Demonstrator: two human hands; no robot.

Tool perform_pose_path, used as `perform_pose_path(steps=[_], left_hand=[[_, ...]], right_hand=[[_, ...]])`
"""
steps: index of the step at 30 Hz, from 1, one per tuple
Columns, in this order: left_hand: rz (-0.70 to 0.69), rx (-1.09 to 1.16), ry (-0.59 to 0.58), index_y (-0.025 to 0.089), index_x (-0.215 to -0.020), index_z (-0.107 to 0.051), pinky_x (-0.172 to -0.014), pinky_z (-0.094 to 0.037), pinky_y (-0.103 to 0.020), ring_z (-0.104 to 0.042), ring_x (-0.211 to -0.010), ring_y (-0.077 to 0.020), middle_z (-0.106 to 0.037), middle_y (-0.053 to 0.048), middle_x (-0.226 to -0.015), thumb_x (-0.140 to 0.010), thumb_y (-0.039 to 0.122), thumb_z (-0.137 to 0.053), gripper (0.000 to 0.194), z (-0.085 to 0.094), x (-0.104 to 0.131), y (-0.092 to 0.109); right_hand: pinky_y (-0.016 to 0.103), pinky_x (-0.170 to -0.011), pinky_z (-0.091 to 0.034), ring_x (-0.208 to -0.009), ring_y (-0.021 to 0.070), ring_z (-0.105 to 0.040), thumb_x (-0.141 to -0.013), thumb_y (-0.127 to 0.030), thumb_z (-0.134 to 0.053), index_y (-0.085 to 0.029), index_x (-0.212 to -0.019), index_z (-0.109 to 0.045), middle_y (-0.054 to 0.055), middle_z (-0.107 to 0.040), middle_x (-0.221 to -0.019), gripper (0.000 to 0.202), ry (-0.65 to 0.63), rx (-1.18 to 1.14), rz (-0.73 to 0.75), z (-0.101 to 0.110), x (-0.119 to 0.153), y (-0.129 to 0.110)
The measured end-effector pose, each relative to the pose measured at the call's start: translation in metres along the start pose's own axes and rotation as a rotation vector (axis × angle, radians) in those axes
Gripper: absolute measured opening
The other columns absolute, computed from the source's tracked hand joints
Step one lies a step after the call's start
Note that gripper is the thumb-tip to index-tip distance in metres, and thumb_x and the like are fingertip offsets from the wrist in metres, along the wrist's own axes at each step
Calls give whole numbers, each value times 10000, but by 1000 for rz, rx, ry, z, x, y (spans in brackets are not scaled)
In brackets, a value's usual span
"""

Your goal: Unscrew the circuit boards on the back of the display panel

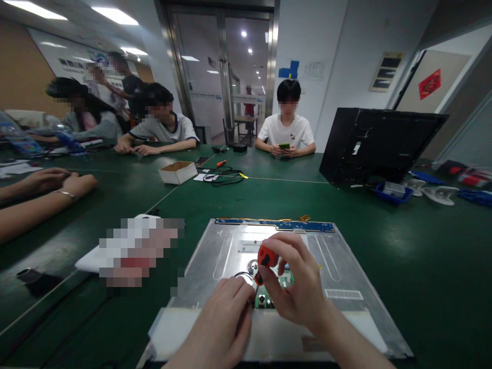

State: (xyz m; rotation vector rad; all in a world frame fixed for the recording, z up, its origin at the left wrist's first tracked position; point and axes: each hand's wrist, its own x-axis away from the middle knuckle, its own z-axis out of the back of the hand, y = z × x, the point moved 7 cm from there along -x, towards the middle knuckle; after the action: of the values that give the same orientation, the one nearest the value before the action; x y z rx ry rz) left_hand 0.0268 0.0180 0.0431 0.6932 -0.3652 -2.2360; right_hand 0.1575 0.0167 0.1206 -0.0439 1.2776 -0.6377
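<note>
Left hand [229, 307] obscures tip of red screwdriver [266, 255].

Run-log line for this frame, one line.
right hand: holds red-black screwdriver | left hand: beside green board | panel: on green table

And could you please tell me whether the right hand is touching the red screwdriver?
Touching: the head view shows the right hand pinching the red screwdriver by its handle, between thumb and fingers.

The screwdriver [266, 255] is orange and black, the panel [348, 271] silvery, its strip [307, 226] at twelve o'clock blue, the tabletop [415, 251] green.
</note>
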Motion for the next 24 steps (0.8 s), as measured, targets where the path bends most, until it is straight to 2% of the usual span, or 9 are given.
perform_pose_path(steps=[5, 9, 12, 17, 20, 24], left_hand=[[-8, -7, 0, 199, -903, -534, -709, -487, -360, -602, -821, -243, -632, -84, -920, -913, 126, -394, 159, 2, -1, 2], [-2, -15, -3, 199, -905, -534, -722, -491, -359, -602, -823, -241, -635, -82, -913, -913, 129, -404, 148, 3, -1, 2], [7, -26, -20, 204, -882, -521, -713, -488, -360, -601, -810, -243, -630, -78, -890, -918, 144, -414, 128, 2, -1, 0], [12, -25, -38, 204, -881, -515, -711, -487, -369, -606, -807, -247, -632, -79, -885, -929, 139, -402, 139, -1, -1, -1], [6, -28, -35, 203, -887, -513, -711, -486, -372, -609, -812, -249, -637, -82, -897, -931, 135, -395, 143, -1, -1, 0], [1, -23, -29, 204, -895, -515, -713, -490, -367, -610, -819, -248, -642, -83, -917, -933, 148, -408, 127, -1, -1, 1]], right_hand=[[280, -569, -575, -794, 172, -665, -909, -162, -557, -181, -1296, -488, 99, -668, -1068, 393, -7, -1, 12, 0, 0, 0], [277, -529, -556, -664, 149, -656, -909, -249, -621, -214, -1242, -464, 71, -699, -995, 370, 62, 32, -4, 2, 3, 2], [273, -506, -544, -581, 128, -629, -920, -249, -601, -220, -1242, -451, 66, -714, -984, 356, 69, 56, -25, 2, 4, 3], [277, -570, -582, -721, 152, -674, -911, -186, -579, -203, -1271, -464, 96, -702, -1068, 379, 36, -8, 31, 1, 1, -2], [264, -542, -572, -827, 175, -679, -903, -160, -567, -205, -1269, -504, 108, -656, -1095, 374, 20, -30, 21, 2, -1, -2], [270, -546, -579, -819, 172, -665, -909, -128, -520, -193, -1322, -505, 110, -628, -1100, 419, -27, -23, 4, 0, -1, -1]])
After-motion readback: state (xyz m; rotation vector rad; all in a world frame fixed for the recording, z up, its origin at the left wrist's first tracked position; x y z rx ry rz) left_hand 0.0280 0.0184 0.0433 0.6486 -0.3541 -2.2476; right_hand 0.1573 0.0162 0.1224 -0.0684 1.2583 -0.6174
